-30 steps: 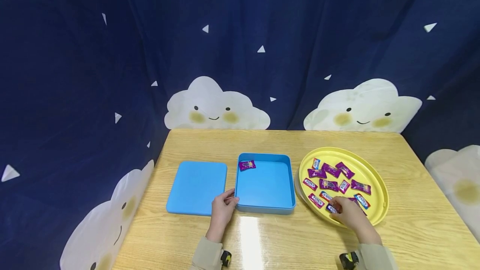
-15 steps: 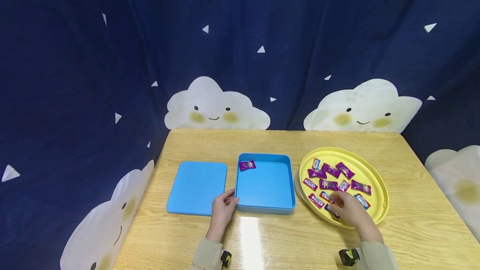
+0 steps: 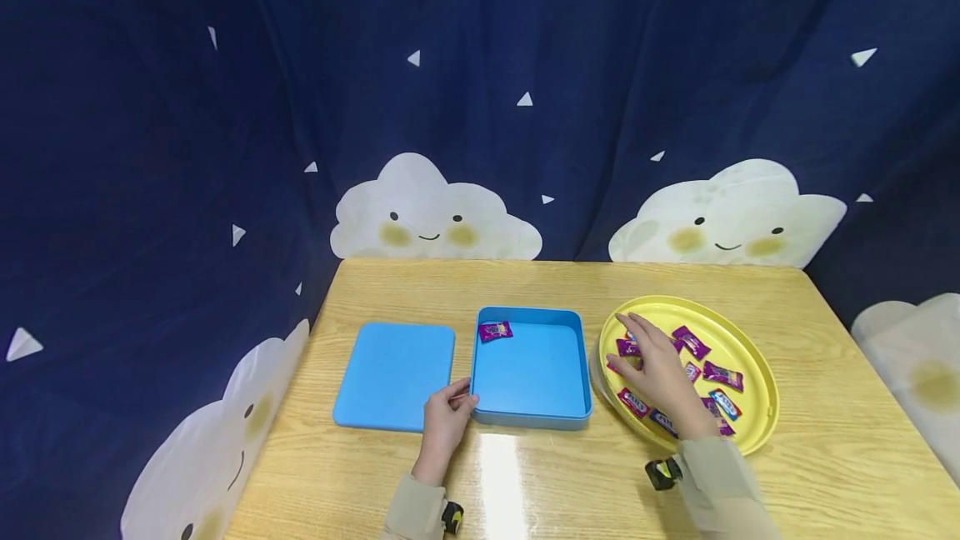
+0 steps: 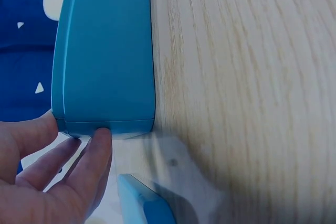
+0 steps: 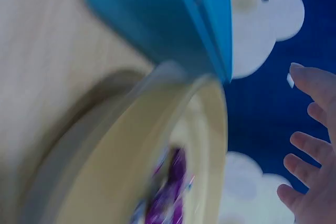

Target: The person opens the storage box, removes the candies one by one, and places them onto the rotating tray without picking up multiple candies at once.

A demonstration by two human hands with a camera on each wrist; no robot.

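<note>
My left hand point(image 3: 446, 422) holds the left front corner of a shallow blue square box point(image 3: 532, 369). In the left wrist view, its thumb is at the rim and its fingers point(image 4: 86, 174) are against the outer wall. One purple wrapped candy point(image 3: 495, 332) lies in the box's back left corner. Over the left part of a round yellow tray point(image 3: 767, 407) is my right hand point(image 3: 660, 369), fingers spread and nothing visible in them. Several wrapped candies, such as a purple one point(image 3: 723, 376) and a blue one point(image 3: 724, 405), lie on the tray; the hand hides some.
A flat blue lid point(image 3: 393, 376) lies left of the box on the wooden table point(image 3: 570, 490). The tray stands close to the box's right side. A dark blue curtain point(image 3: 480, 40) with white clouds hangs behind the table.
My right hand has moved from the tray's front up and left across it, its fingers spreading from a bunched pose. A purple candy it covered now shows. The left hand stays put.
</note>
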